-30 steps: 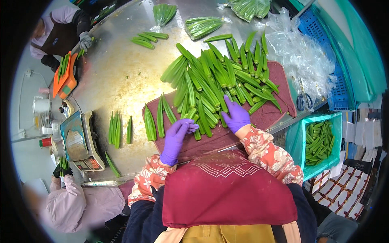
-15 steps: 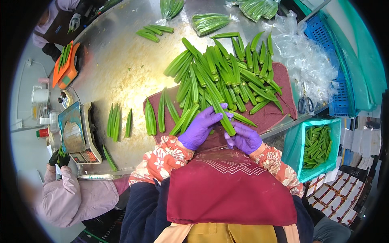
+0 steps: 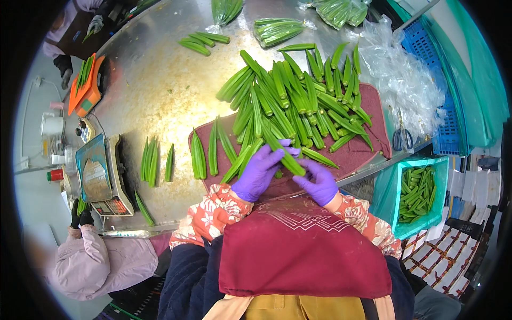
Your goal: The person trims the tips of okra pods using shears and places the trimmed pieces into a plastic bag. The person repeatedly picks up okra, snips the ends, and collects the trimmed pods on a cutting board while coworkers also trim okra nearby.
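In a purple glove, my left hand holds a green okra pod between thumb and fingers. My right hand, also gloved in purple, has its thumb and fingers around the pod's near end. Just beyond both hands lies a big pile of okra on a maroon cloth. A few pods lie in a row left of my left hand, partly on the cloth. More small groups of okra rest on the metal table.
At left stand a scale and an orange scale, with co-workers' dark-gloved hands near. Bagged okra lies at the back. On the right are clear plastic bags, scissors and a green-lined crate of okra.
The held pod has shifted slightly left and up. My right hand has turned, its fingers moving to the pod's near end. At far left, a co-worker's hand has moved off the orange scale.
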A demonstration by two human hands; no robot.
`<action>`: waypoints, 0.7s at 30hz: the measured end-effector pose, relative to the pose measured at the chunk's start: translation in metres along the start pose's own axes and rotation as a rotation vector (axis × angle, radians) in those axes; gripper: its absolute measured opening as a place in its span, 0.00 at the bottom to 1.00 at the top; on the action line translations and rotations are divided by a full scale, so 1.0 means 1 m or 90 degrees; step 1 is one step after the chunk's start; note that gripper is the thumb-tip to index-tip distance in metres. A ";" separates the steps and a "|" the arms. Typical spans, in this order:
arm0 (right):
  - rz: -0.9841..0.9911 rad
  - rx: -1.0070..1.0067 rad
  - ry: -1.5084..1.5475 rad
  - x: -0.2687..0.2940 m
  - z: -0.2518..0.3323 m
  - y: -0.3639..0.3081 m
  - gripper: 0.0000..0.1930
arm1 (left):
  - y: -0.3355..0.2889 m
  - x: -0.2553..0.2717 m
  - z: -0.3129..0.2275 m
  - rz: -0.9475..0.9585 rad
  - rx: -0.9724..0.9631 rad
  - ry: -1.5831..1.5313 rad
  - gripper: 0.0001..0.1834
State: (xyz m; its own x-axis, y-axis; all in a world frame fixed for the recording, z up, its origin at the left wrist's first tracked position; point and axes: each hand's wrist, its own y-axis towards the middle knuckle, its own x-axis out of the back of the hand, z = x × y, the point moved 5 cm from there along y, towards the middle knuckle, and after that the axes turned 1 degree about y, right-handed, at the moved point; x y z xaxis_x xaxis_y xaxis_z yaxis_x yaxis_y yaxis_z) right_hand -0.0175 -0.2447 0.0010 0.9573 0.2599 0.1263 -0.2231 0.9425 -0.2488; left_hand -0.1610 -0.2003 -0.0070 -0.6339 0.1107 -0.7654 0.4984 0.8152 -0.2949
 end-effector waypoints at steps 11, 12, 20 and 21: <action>-0.160 0.214 -0.532 0.004 0.024 0.086 0.23 | -0.015 0.030 -0.025 -0.089 -0.049 -0.247 0.12; -0.150 0.194 -0.492 0.009 0.008 0.089 0.22 | -0.014 0.029 -0.023 -0.090 -0.041 -0.227 0.13; 0.152 -0.222 0.628 0.014 -0.013 0.039 0.21 | -0.008 0.029 -0.003 -0.092 -0.022 -0.210 0.14; 0.181 -0.239 0.682 0.006 -0.003 0.035 0.21 | -0.007 0.029 -0.002 -0.105 -0.020 -0.211 0.14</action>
State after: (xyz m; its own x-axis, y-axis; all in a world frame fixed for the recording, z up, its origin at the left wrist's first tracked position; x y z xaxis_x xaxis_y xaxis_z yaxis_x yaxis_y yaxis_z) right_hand -0.0187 -0.2107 -0.0095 0.5874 -0.0266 -0.8089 -0.5574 0.7114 -0.4281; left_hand -0.1841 -0.2018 -0.0255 -0.4758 -0.2097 -0.8542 0.3833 0.8247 -0.4159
